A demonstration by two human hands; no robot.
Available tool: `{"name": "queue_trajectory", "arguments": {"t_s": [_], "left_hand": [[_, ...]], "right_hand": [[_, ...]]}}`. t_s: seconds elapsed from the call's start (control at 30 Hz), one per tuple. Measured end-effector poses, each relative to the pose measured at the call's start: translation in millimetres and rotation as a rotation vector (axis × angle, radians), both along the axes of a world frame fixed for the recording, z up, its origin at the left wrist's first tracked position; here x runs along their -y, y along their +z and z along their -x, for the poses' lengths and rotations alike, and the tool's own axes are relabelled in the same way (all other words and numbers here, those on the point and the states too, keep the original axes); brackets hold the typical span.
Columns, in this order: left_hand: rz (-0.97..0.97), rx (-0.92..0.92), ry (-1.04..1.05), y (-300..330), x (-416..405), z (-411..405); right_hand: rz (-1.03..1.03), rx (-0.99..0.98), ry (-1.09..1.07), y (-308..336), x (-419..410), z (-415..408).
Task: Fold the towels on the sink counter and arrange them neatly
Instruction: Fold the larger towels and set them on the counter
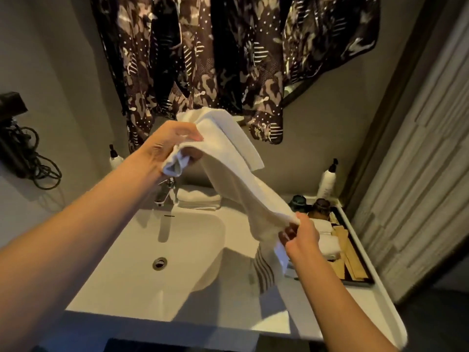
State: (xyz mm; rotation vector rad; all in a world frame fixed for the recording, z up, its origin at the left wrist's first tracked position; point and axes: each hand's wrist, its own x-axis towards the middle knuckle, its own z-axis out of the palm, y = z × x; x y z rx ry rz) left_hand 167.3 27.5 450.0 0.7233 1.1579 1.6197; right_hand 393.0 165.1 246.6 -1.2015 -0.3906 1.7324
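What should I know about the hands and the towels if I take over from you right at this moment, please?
Left hand grips the upper end of the white towel, raised above the sink.
Right hand pinches its lower end over the counter.
Done: a folded towel stack sits behind the basin by the faucet.
Left: fold the held towel and place it neatly.

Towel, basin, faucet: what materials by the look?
Towel, held by left hand and right hand: white soft cloth, likely cotton terry; it drapes and creases. Basin: smooth glossy white, probably ceramic or cast resin. Faucet: shiny chromed metal with mirror highlights.
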Motion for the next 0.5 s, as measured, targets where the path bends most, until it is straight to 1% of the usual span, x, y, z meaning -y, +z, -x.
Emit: {"name": "queue_trajectory", "arguments": {"t_s": [0.07, 0.13, 0.2, 0.27, 0.33, 0.4, 0.43, 0.5], "left_hand": [[0.007, 0.018, 0.058, -6.7, -8.4, 18.4], [0.042, 0.082, 0.089, -20.9, -18.8, 37.8], [0.119, 0.141, 0.106, -39.8, -30.6, 53.3], [0.215, 0.185, 0.139, -61.9, -42.7, 61.9], [0.243, 0.235, 0.13, -79.3, -55.3, 63.6], [0.264, 0.201, 0.156, -89.5, -65.0, 59.7], [0.281, 0.126, 0.186, -92.0, -68.1, 61.3], [0.263, 0.007, 0.134, -99.2, -74.0, 66.5]], "right_hand": [[-0.145, 0.097, -0.119, 28.4, -8.6, -17.4], [-0.271, 0.127, -0.195, 50.6, -16.4, -29.7], [-0.372, 0.136, -0.257, 69.0, -24.6, -37.7], [-0.45, 0.212, -0.292, 80.0, -34.9, -44.0], [-0.523, 0.302, -0.287, 90.0, -41.9, -49.8], [-0.561, 0.35, -0.259, 97.9, -50.6, -58.5], [-0.561, 0.371, -0.25, 102.5, -54.8, -63.2], [-0.567, 0.388, -0.235, 110.7, -57.2, -74.1]]}}
